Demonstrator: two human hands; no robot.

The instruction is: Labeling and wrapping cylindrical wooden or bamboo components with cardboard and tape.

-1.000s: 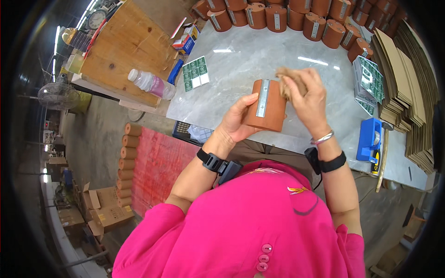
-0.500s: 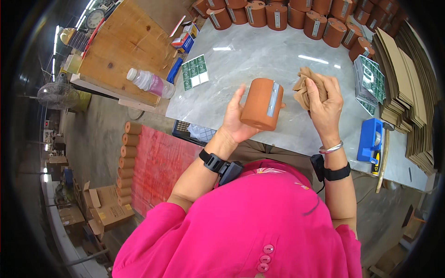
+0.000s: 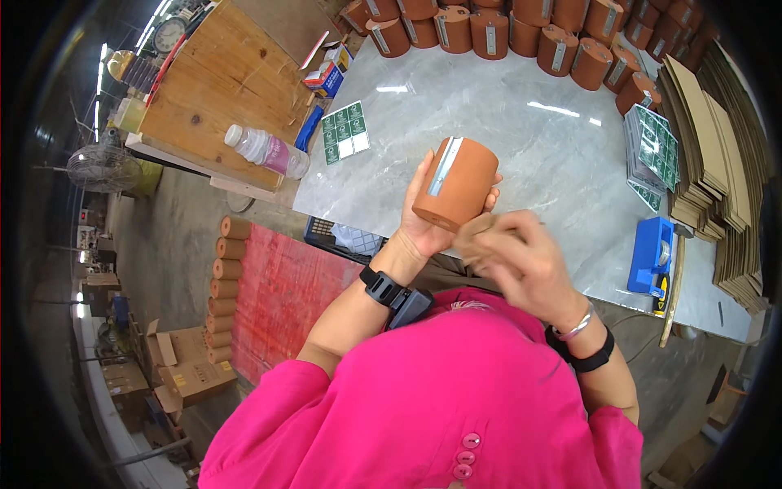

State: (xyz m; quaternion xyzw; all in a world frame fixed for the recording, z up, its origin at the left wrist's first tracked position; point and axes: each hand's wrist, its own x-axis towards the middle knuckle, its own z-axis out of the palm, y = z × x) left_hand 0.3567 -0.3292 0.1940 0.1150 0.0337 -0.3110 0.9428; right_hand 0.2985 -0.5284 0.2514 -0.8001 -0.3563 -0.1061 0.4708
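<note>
Terracotta cylinder (image 3: 456, 182) gripped by left hand (image 3: 425, 232) above marble tabletop (image 3: 521, 138); brown crumpled piece (image 3: 476, 236) pinched in right hand (image 3: 521, 265), just below cylinder.

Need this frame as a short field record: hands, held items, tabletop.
left hand: holds a terracotta pot raised over the marble table
pot: tilted, silver label strip on its side
right hand: blurred, just below the pot, gripping a brown paper-like piece; contact with pot unclear
table far edge: row of similar pots
table right: label sheets, flat cardboard stack, blue tape dispenser
table left: another label sheet
wooden bench: plastic bottle
</note>
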